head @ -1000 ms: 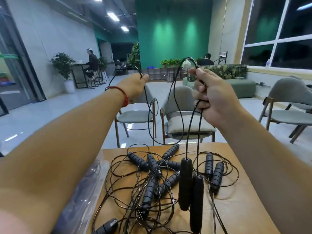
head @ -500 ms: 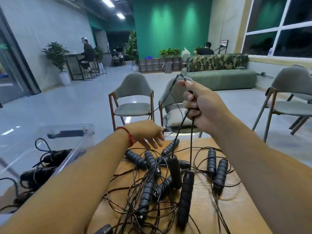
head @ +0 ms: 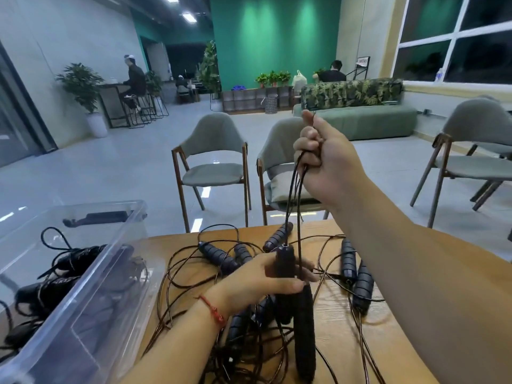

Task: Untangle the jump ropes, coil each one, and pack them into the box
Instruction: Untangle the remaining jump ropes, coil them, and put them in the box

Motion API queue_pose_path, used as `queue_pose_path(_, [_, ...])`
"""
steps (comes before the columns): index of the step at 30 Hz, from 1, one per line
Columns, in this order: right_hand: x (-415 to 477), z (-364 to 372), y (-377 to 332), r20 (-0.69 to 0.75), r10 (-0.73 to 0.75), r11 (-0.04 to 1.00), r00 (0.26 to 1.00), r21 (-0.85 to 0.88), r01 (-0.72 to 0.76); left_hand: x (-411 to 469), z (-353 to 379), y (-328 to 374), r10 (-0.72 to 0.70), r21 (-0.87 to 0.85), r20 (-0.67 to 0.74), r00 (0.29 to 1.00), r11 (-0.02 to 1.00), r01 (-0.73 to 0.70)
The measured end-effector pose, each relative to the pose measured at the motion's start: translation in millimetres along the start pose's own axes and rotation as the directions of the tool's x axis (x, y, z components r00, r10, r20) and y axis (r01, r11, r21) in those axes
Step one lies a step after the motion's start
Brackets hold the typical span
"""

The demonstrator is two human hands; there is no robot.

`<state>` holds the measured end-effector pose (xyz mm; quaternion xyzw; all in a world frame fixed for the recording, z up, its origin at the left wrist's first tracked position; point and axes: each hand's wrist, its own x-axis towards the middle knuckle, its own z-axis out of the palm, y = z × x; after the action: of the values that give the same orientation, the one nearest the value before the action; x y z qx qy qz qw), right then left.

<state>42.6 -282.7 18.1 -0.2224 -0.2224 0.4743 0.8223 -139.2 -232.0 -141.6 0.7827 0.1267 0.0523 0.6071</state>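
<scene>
My right hand (head: 324, 159) is raised above the table and grips the folded cord of one black jump rope (head: 294, 195). Its two cords hang straight down to two black handles (head: 304, 328). My left hand (head: 266, 281) is low over the pile and grips the upper handle near its top. Beneath lies a tangle of several more black ropes and ribbed handles (head: 221, 259) on the wooden table (head: 346, 342). A clear plastic box (head: 91, 286) at the left holds coiled black ropes.
Two more handles (head: 354, 273) lie side by side to the right of the pile. Two grey chairs (head: 213, 162) stand just beyond the table's far edge, another chair at the right. People sit far off in the room.
My left hand let go of the cord up high, dropped to the table and took hold of a hanging handle. My right hand came lower with the rope. The view tilted down, showing the box.
</scene>
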Motion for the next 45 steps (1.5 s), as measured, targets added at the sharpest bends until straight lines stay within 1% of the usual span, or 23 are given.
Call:
queue_pose_path(2, [9.0, -0.8, 0.2, -0.015, -0.053, 0.996, 0.998, 0.067, 0.054, 2.6, 2.0, -3.8, -0.063, 0.061, 0.051, 0.997, 0.996, 0.06])
queue_pose_path(4, [18.2, -4.8, 1.2, -0.042, -0.109, 0.986, 0.993, 0.12, 0.114, 5.5, 2.7, -9.1, -0.079, 0.106, 0.077, 0.994, 0.992, 0.071])
queue_pose_path(6, [24.6, -9.2, 4.0, -0.054, -0.15, 0.978, 0.987, 0.14, 0.156, 5.8, 1.7, -8.6, -0.059, 0.096, 0.038, 0.998, 0.994, 0.055])
queue_pose_path(7, [26.7, -11.0, 6.7, -0.055, -0.161, 0.98, 0.985, 0.112, 0.166, 6.3, 0.6, -8.2, -0.044, 0.071, -0.004, 0.999, 0.997, 0.044])
queue_pose_path(8, [29.5, -14.5, 11.4, -0.055, -0.168, 0.984, 0.984, 0.048, 0.17, 6.8, -1.8, -9.6, -0.03, 0.03, -0.05, 0.998, 0.999, 0.031])
queue_pose_path(10, [31.7, -26.0, 21.7, -0.041, -0.154, 0.97, 0.987, -0.198, 0.143, 7.8, -7.4, -7.9, -0.008, -0.113, -0.179, 0.984, 0.994, -0.012])
queue_pose_path(12, [33.6, -44.1, 36.9, -0.009, -0.057, 0.885, 0.998, -0.463, 0.046, 10.7, -13.8, -4.4, -0.034, -0.33, -0.26, 0.965, 0.942, -0.056])
queue_pose_path(14, [31.2, -60.6, 53.1, -0.003, 0.063, 0.802, 0.998, -0.594, -0.052, 13.5, -18.1, 4.0, -0.028, -0.444, -0.292, 0.956, 0.889, -0.11])
queue_pose_path(17, [26.2, -80.4, 73.4, -0.035, 0.171, 0.72, 0.985, -0.678, -0.149, 21.3, -24.5, 12.2, -0.052, -0.438, -0.396, 0.917, 0.888, -0.139])
queue_pose_path(20, [16.0, -95.4, 86.7, -0.035, 0.266, 0.608, 0.963, -0.769, -0.197, 25.4, -32.7, 15.0, -0.076, -0.381, -0.478, 0.875, 0.915, -0.129])
queue_pose_path(23, [3.7, -103.4, 90.2, -0.024, 0.315, 0.522, 0.949, -0.83, -0.195, 19.6, -35.9, 16.2, -0.059, -0.231, -0.488, 0.871, 0.971, -0.064])
queue_pose_path(26, [-1.4, -104.0, 84.9, 0.035, 0.312, 0.497, 0.949, -0.858, -0.132, 18.2, -34.9, 16.0, -0.052, -0.199, -0.504, 0.862, 0.978, -0.057])
queue_pose_path(28, [0.7, -105.2, 81.2, 0.064, 0.245, 0.503, 0.967, -0.861, -0.07, 18.5, -33.6, 17.8, -0.053, -0.177, -0.543, 0.838, 0.983, -0.053])
queue_pose_path(29, [1.9, -106.2, 80.1, 0.055, 0.206, 0.523, 0.977, -0.85, -0.063, 18.2, -33.0, 18.6, -0.051, -0.153, -0.557, 0.829, 0.987, -0.042])
queue_pose_path(32, [6.0, -109.6, 75.8, -0.013, 0.063, 0.589, 0.998, -0.806, -0.047, 16.5, -35.0, 18.3, -0.014, 0.01, -0.582, 0.813, 1.0, 0.025])
queue_pose_path(33, [7.7, -110.6, 73.6, -0.044, 0.023, 0.628, 0.999, -0.777, -0.049, 15.7, -36.8, 16.3, 0.008, 0.065, -0.581, 0.814, 0.997, 0.036])
queue_pose_path(35, [8.9, -111.2, 70.7, -0.081, 0.029, 0.732, 0.996, -0.677, -0.076, 15.2, -39.8, 13.0, 0.048, 0.136, -0.545, 0.837, 0.99, 0.032])
queue_pose_path(37, [8.4, -110.7, 71.2, -0.092, 0.064, 0.793, 0.994, -0.6, -0.106, 14.1, -41.0, 12.8, 0.061, 0.184, -0.528, 0.847, 0.982, 0.045])
queue_pose_path(38, [8.1, -109.8, 72.1, -0.095, 0.075, 0.81, 0.993, -0.575, -0.116, 13.1, -42.4, 13.5, 0.056, 0.175, -0.522, 0.851, 0.984, 0.042])
queue_pose_path(39, [8.0, -109.8, 72.7, -0.096, 0.083, 0.823, 0.992, -0.554, -0.122, 12.4, -43.8, 14.2, 0.041, 0.125, -0.508, 0.86, 0.992, 0.027])
queue_pose_path(42, [7.4, -109.1, 73.7, -0.082, 0.098, 0.842, 0.992, -0.524, -0.127, 8.9, -47.6, 16.8, -0.029, -0.139, -0.424, 0.905, 0.99, -0.033])
queue_pose_path(43, [7.1, -108.4, 73.5, -0.077, 0.098, 0.842, 0.992, -0.524, -0.124, 7.9, -47.9, 17.8, -0.037, -0.187, -0.406, 0.913, 0.981, -0.043])
queue_pose_path(45, [6.7, -107.6, 73.6, -0.07, 0.093, 0.842, 0.993, -0.528, -0.116, 7.2, -47.3, 17.7, -0.03, -0.211, -0.387, 0.921, 0.976, -0.057])
